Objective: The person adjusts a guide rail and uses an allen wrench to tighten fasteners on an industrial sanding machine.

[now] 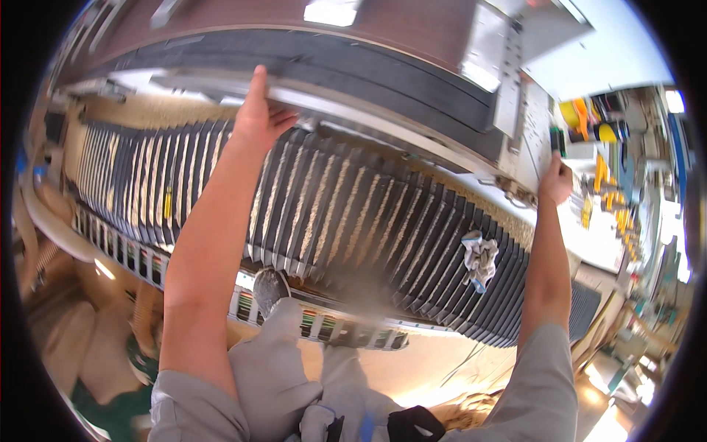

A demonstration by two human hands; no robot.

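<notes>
- Left hand [259, 118] meets the pale metal rail [324, 102], one digit extended, the others bent; whether it grips, I cannot tell.
- The rail lies along the front of the dark beam [368, 74], above the ribbed black bellows [317, 199].
- Right hand [557, 183], fingers curled, is just below a small dark object [557, 140]; its hold is unclear.

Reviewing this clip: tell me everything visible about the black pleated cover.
The black pleated cover stretches across the view below the dark machine beam, its ridges looking like rubber or plastic. Pale, crumbly debris lines many folds. A crumpled whitish cloth and a small yellow object rest on it; the left forearm hides part.
</notes>
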